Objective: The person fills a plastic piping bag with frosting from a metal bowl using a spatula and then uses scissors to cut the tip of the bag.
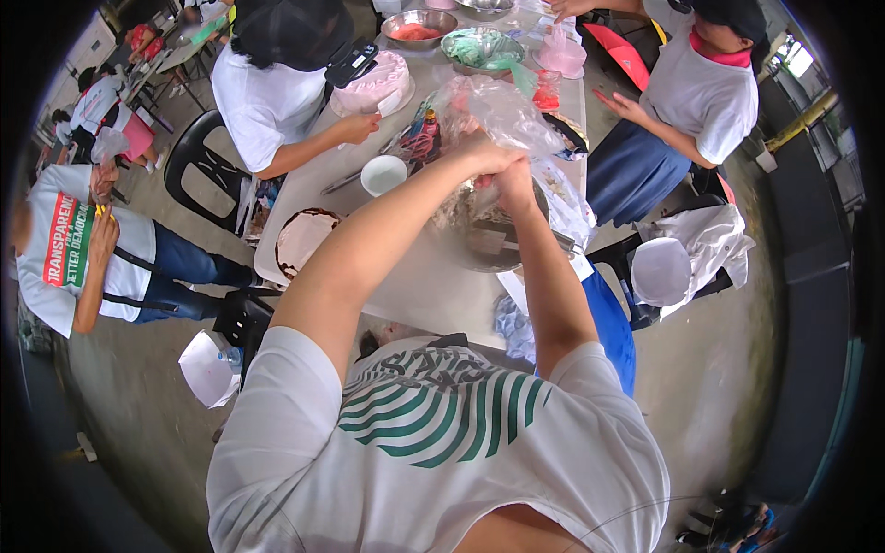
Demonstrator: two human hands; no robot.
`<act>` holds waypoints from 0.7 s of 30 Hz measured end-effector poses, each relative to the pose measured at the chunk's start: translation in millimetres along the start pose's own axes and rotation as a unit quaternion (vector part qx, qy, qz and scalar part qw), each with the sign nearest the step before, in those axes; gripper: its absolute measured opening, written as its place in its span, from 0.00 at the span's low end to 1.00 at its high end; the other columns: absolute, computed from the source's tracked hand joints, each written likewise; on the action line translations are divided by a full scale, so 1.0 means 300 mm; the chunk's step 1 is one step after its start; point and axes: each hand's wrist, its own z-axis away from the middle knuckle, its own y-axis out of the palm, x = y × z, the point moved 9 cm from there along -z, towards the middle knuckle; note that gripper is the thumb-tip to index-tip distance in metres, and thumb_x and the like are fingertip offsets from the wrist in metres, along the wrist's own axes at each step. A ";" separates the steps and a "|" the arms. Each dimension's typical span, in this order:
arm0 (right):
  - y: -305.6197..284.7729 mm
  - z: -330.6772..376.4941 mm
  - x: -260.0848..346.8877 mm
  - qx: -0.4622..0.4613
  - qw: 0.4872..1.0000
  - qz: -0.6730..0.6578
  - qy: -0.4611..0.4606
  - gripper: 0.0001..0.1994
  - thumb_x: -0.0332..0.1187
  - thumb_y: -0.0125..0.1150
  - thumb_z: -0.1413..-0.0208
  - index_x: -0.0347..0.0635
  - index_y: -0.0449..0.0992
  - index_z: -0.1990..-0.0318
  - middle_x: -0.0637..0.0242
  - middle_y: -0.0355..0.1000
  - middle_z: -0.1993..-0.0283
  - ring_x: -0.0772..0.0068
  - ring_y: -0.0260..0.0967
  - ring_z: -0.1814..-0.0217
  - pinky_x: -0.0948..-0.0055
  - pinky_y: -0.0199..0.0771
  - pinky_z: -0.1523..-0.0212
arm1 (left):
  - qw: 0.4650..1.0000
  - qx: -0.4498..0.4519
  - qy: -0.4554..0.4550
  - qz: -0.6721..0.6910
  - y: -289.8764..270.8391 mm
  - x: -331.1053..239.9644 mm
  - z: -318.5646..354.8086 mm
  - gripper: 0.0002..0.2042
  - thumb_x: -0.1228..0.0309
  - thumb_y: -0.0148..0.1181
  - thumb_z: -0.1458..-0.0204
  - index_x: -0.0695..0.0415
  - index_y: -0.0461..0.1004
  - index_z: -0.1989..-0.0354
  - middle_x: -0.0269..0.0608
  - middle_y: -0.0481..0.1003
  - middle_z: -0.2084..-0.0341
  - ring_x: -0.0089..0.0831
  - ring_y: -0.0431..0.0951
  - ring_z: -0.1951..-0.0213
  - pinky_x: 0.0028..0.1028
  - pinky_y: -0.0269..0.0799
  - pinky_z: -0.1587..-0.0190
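Plastic bag (498, 106), clear and crumpled, is up at the far side of a metal bowl (505, 261), its gathered end at the person's hands. The left hand (487, 155) is curled tight around that end; the right hand (514, 180) is bunched against it, but whether its fingers pinch the plastic, I cannot tell. Just left of the left forearm sits a small white bowl (383, 175); farther left, near the table's edge, is a brown-rimmed cake (307, 244). Open room lies on the near stretch of table, between this cake and the metal bowl. Beyond the bag, bowls of coloured icing (481, 51) crowd the surface, with a pink cake (373, 83) to their left.

The forearms and hands cover part of the metal bowl; the pale stuff inside is hard to make out, and the fingertips are hidden. The pale table (419, 290) stands on a grey concrete floor (687, 369), with people in white shirts along both sides.
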 end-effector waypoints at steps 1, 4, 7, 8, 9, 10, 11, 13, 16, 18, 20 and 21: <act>-0.012 0.003 -0.003 -0.018 0.999 -0.039 0.008 0.09 0.25 0.49 0.49 0.33 0.69 0.79 0.58 0.65 0.85 0.68 0.65 0.84 0.67 0.68 0.83 | 0.998 0.005 0.062 0.000 -0.006 -0.047 0.026 0.29 0.47 0.58 0.52 0.70 0.74 0.69 0.47 0.76 0.84 0.33 0.77 0.84 0.28 0.75 0.79; -0.052 0.017 0.045 -0.041 0.998 -0.019 -0.046 0.13 0.26 0.43 0.45 0.34 0.67 0.80 0.62 0.60 0.87 0.68 0.62 0.86 0.65 0.69 0.86 | 0.998 0.039 0.050 -0.001 -0.027 -0.015 0.085 0.30 0.48 0.62 0.51 0.61 0.70 0.49 0.47 0.75 0.62 0.34 0.77 0.62 0.27 0.73 0.62; -0.080 0.003 0.029 -0.064 0.996 -0.065 0.006 0.10 0.22 0.38 0.56 0.39 0.59 0.86 0.58 0.59 0.87 0.64 0.58 0.86 0.64 0.67 0.84 | 1.000 -0.013 0.001 0.020 -0.097 0.095 0.126 0.36 0.47 0.63 0.51 0.61 0.64 0.39 0.47 0.69 0.46 0.34 0.71 0.46 0.29 0.67 0.48; -0.081 0.014 0.039 -0.088 0.993 -0.076 0.013 0.09 0.22 0.35 0.60 0.41 0.57 0.87 0.59 0.55 0.88 0.62 0.53 0.87 0.61 0.66 0.83 | 0.997 -0.061 0.001 0.038 -0.126 0.125 0.149 0.32 0.50 0.61 0.49 0.62 0.67 0.43 0.45 0.72 0.49 0.32 0.73 0.49 0.27 0.68 0.50; -0.078 0.010 0.032 -0.086 0.993 -0.075 0.016 0.09 0.22 0.35 0.60 0.41 0.57 0.87 0.59 0.55 0.88 0.62 0.53 0.87 0.61 0.66 0.83 | 0.997 -0.063 -0.002 0.040 -0.132 0.154 0.166 0.32 0.50 0.61 0.49 0.62 0.67 0.43 0.45 0.72 0.49 0.32 0.73 0.49 0.27 0.68 0.50; -0.098 0.007 0.030 -0.092 0.993 -0.078 0.019 0.08 0.22 0.35 0.60 0.41 0.57 0.87 0.59 0.54 0.88 0.62 0.53 0.87 0.60 0.67 0.81 | 0.992 -0.074 -0.018 0.097 -0.137 0.178 0.180 0.29 0.52 0.61 0.47 0.63 0.69 0.45 0.43 0.74 0.52 0.30 0.73 0.50 0.26 0.68 0.51; -0.122 0.003 0.026 -0.098 0.992 -0.081 0.022 0.08 0.22 0.36 0.61 0.41 0.56 0.87 0.59 0.54 0.88 0.61 0.54 0.86 0.58 0.67 0.80 | 0.984 -0.084 -0.033 0.153 -0.140 0.202 0.195 0.26 0.54 0.60 0.46 0.63 0.71 0.47 0.41 0.76 0.54 0.29 0.74 0.51 0.26 0.69 0.51; -0.146 -0.023 -0.009 -0.086 0.991 -0.101 0.024 0.07 0.23 0.36 0.61 0.42 0.55 0.87 0.60 0.53 0.88 0.60 0.53 0.86 0.56 0.67 0.77 | 0.983 -0.098 -0.031 0.151 -0.149 0.233 0.230 0.22 0.56 0.58 0.44 0.62 0.72 0.49 0.39 0.76 0.56 0.27 0.74 0.53 0.25 0.69 0.53; -0.143 -0.027 -0.020 -0.086 0.990 -0.107 0.040 0.08 0.24 0.36 0.59 0.43 0.55 0.86 0.61 0.52 0.88 0.60 0.52 0.85 0.55 0.67 0.76 | 0.975 -0.141 -0.029 0.170 -0.175 0.292 0.288 0.17 0.61 0.56 0.42 0.60 0.74 0.52 0.37 0.77 0.59 0.24 0.75 0.56 0.23 0.69 0.56; -0.168 -0.035 -0.031 -0.109 0.981 -0.148 0.052 0.09 0.22 0.35 0.58 0.41 0.57 0.86 0.59 0.53 0.88 0.62 0.52 0.86 0.58 0.66 0.83 | 0.966 -0.169 -0.028 0.195 -0.185 0.334 0.324 0.15 0.62 0.55 0.41 0.60 0.75 0.53 0.37 0.77 0.60 0.24 0.76 0.58 0.22 0.69 0.58; -0.170 -0.036 -0.030 -0.110 0.980 -0.152 0.065 0.09 0.23 0.35 0.57 0.41 0.57 0.86 0.59 0.53 0.88 0.62 0.51 0.86 0.58 0.66 0.81 | 0.951 -0.189 -0.015 0.244 -0.193 0.361 0.370 0.12 0.66 0.53 0.40 0.58 0.75 0.53 0.35 0.78 0.61 0.22 0.77 0.64 0.19 0.69 0.62; -0.167 -0.035 -0.034 -0.111 0.978 -0.157 0.076 0.09 0.24 0.35 0.57 0.41 0.57 0.86 0.60 0.52 0.88 0.62 0.51 0.86 0.57 0.65 0.80 | 0.950 -0.191 -0.017 0.245 -0.191 0.377 0.395 0.12 0.66 0.53 0.40 0.58 0.75 0.53 0.35 0.78 0.61 0.22 0.77 0.64 0.19 0.69 0.62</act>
